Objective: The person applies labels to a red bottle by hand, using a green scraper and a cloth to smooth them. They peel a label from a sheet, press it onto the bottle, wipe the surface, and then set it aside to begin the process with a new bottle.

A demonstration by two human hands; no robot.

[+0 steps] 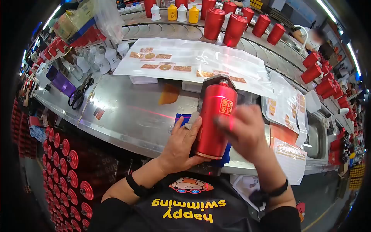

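A glossy red bottle (pixel 214 131) with a gold square of characters on its front leans in a dark holder (pixel 220 79) at the table's front edge. My left hand (pixel 180 139) grips its lower left side, with the thumb near the base. Pale covers sit on some of those fingertips, and a bit of whitish material shows by them. Across the bottle's right side, beside the gold label, is my right hand (pixel 243 129), curled and smeared by motion. Whether it holds anything is hidden. Blue cloth (pixel 183 120) shows behind the bottle.
Transfer sheets (pixel 185 60) with gold and red labels lie behind the bottle and on the right (pixel 286 104). Red bottles (pixel 235 30) stand on a curved conveyor (pixel 162 31). Scissors (pixel 81 92) and a purple bottle (pixel 61 81) lie left. Capped red bottles (pixel 72 159) crowd the lower left.
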